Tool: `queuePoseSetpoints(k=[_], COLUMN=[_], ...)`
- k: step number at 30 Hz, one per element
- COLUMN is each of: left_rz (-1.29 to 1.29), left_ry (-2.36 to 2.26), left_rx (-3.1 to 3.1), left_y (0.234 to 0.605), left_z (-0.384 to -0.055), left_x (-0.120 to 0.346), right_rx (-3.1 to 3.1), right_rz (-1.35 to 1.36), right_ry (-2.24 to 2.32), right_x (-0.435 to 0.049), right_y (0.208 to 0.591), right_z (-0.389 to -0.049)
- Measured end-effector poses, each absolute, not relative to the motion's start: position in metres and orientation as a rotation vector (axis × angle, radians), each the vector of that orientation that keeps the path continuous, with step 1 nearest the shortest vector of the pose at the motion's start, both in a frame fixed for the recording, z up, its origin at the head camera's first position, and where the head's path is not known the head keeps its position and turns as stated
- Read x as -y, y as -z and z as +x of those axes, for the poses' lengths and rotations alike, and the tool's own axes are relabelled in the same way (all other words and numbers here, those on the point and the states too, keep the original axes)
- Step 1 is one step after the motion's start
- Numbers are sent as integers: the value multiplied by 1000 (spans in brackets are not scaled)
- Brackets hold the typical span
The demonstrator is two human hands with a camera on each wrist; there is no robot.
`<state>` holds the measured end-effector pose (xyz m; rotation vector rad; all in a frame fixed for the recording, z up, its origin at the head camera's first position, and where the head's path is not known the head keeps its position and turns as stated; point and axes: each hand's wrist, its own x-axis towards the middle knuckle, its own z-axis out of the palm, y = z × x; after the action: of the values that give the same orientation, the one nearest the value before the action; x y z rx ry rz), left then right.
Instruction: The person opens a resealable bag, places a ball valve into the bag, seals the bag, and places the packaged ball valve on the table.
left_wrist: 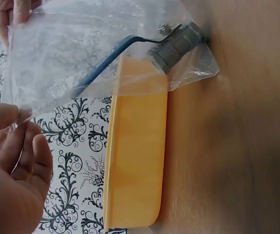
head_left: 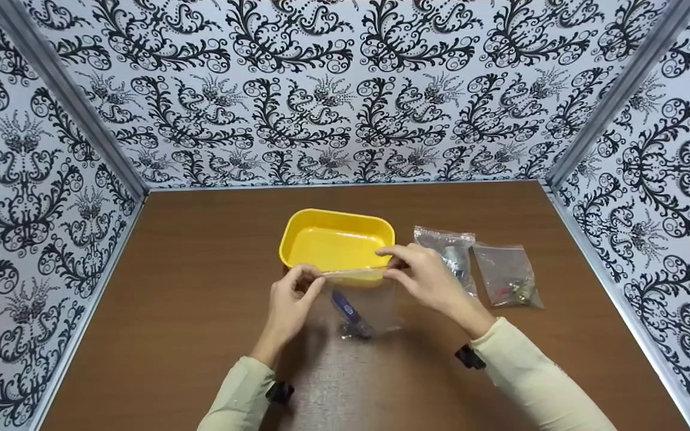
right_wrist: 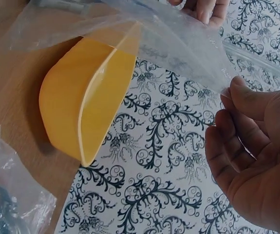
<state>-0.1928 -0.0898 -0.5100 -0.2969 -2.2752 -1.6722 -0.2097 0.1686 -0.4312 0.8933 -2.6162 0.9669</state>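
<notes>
A clear plastic zip bag (head_left: pixel 381 308) hangs upright between both hands, in front of a yellow tray. My left hand (head_left: pixel 290 299) pinches the left end of its top edge between thumb and finger. At the opposite top corner, my right hand (head_left: pixel 432 281) pinches the bag with its thumb and a finger. Low inside the bag lies a ball valve with a grey metal body (left_wrist: pixel 176 48) and a long blue lever handle (left_wrist: pixel 108 61). In the right wrist view the valve is mostly cut off at the top.
Behind the bag, the yellow tray (head_left: pixel 333 245) stands on the brown table (head_left: pixel 213 269). To its right lie two more clear bags, one with grey metal parts (head_left: pixel 454 257), the other (head_left: pixel 504 266) with brass-coloured and red pieces. Patterned panels (head_left: pixel 333 90) enclose the table's back and sides.
</notes>
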Motion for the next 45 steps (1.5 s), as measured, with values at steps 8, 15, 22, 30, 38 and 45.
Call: queuePoseSetpoints(k=[8, 15, 22, 30, 38, 45], left_rz=[-353, -322, -441, -426, -403, -424], left_ry=[1820, 1839, 1745, 1687, 1611, 1561], left_rx=[2192, 2096, 2045, 2075, 2132, 2122], left_y=[482, 473, 462, 481, 501, 496], left_z=[-181, -175, -171, -181, -189, -189], left_x=[85, 74, 54, 57, 61, 54], right_rx=[2653, 2618, 2510, 2563, 2592, 2610], right_rz=[802, 833, 990, 863, 851, 892], right_ry=[-954, -662, -656, -838, -943, -996], right_x=[-177, -168, -135, -123, -122, -122], right_y=[434, 439, 441, 444, 444, 443], right_z=[-214, -214, -210, -209, -212, -213])
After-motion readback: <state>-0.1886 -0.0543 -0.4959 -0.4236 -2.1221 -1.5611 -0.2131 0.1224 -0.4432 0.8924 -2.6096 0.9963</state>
